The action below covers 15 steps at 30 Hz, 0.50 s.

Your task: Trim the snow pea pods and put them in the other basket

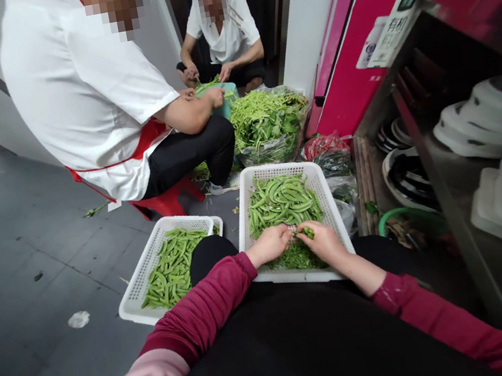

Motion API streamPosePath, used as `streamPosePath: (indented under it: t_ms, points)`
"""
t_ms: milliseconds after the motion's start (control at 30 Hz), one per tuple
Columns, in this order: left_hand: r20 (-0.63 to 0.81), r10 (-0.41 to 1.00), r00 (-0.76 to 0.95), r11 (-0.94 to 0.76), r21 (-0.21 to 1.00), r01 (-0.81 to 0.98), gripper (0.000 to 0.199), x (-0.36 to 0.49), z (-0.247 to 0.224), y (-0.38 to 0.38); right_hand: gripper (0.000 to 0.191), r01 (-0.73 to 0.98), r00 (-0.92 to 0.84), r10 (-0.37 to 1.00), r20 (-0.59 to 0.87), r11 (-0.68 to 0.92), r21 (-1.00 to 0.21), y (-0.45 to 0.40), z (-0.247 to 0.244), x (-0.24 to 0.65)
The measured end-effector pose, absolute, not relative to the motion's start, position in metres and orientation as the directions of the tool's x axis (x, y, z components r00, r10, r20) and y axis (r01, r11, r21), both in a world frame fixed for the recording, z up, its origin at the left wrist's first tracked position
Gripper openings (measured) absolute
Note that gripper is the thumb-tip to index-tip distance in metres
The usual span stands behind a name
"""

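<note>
On my lap rests a white perforated plastic basket [242, 215], with whole green pea pods [282, 200] heaped at its far end. Small green trimmings [298, 256] lie at its near end. My left hand [268, 245] is above the basket, thumb and fingers pinched together; what they grip, if anything, is too small to make out. Facing it, my right hand [323, 243] is closed on a pea pod [308, 232], its fingertips close to those of my left hand. To the left, a second white basket [131, 303] holds more pea pods [172, 268].
Two people in white sit ahead, handling green stems [208, 84] over a teal container [231, 95]. A large bag of leafy greens [263, 121] stands beyond my basket. At right are a metal shelf [461, 222] with stacked white dishes [500, 111] and a green-rimmed basket [394, 212].
</note>
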<state>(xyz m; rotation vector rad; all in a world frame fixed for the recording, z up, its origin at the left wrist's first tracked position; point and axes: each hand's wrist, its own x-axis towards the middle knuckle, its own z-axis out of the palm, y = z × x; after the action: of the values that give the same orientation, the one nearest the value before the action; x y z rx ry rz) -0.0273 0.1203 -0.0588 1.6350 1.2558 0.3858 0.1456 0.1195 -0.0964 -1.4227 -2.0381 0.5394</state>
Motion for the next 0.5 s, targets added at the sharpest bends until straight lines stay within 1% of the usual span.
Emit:
streamPosePath:
  t_ms: [67,167,267,333,400,433,467,500]
  points:
    - [-0.3,0.833,0.465,0.034,0.867,0.498,0.021,-0.024,-0.05,0.12,0.012,0.698,-0.315,0.911,0.266,0.413,-0.585,0.111,-0.088,0.149]
    - [-0.351,0.778,0.521,0.12,0.897,0.426,0.019,-0.023,-0.04,0.116,0.012,0.7,-0.358,0.888,0.291,0.461,-0.545,0.106,-0.078,0.154]
    - [-0.341,0.778,0.527,0.149,0.916,0.372,0.017,-0.023,-0.035,0.112,0.012,0.682,-0.381,0.869,0.316,0.495,-0.539,0.102,-0.07,0.153]
    - [-0.344,0.797,0.496,0.169,0.916,0.364,0.019,-0.024,-0.037,0.109,0.012,0.63,-0.385,0.86,0.335,0.51,-0.586,0.098,-0.066,0.149]
    - [-0.387,0.793,0.471,0.19,0.891,0.412,0.021,-0.024,-0.043,0.106,0.009,0.551,-0.348,0.87,0.349,0.491,-0.675,0.093,-0.061,0.144]
    - [-0.404,0.792,0.458,0.165,0.864,0.476,0.021,-0.026,-0.048,0.104,0.008,0.517,-0.299,0.891,0.342,0.452,-0.727,0.09,-0.058,0.143]
    - [-0.414,0.798,0.438,0.107,0.813,0.573,0.02,-0.028,-0.054,0.103,0.008,0.489,-0.228,0.921,0.316,0.389,-0.781,0.088,-0.056,0.143]
    - [-0.416,0.81,0.413,0.032,0.734,0.678,0.018,-0.031,-0.06,0.102,0.01,0.463,-0.145,0.952,0.269,0.306,-0.832,0.086,-0.053,0.144]
